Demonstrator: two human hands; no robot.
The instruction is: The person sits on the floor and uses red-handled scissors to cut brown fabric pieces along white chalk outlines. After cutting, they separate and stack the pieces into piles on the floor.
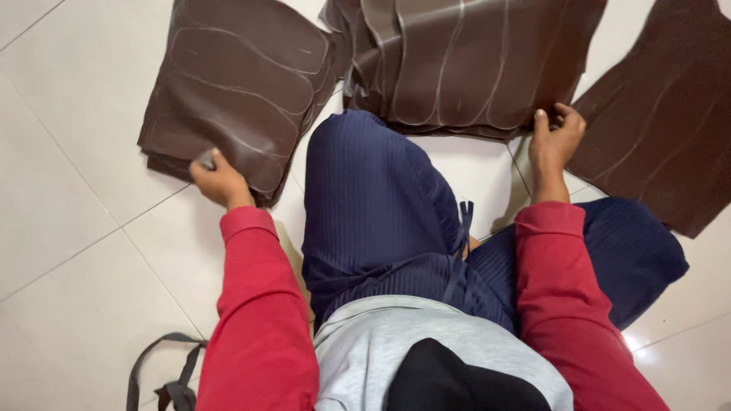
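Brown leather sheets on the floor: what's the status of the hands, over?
Left hand grips the near edge of the left leather stack. Right hand pinches the edge of the middle leather stack. Raised knee sits between them.

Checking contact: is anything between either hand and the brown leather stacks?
Nothing visible. The left hand grips the near edge of the left leather stack, and the right hand pinches the near edge of the middle leather stack. The raised knee sits between the arms, blocking neither.
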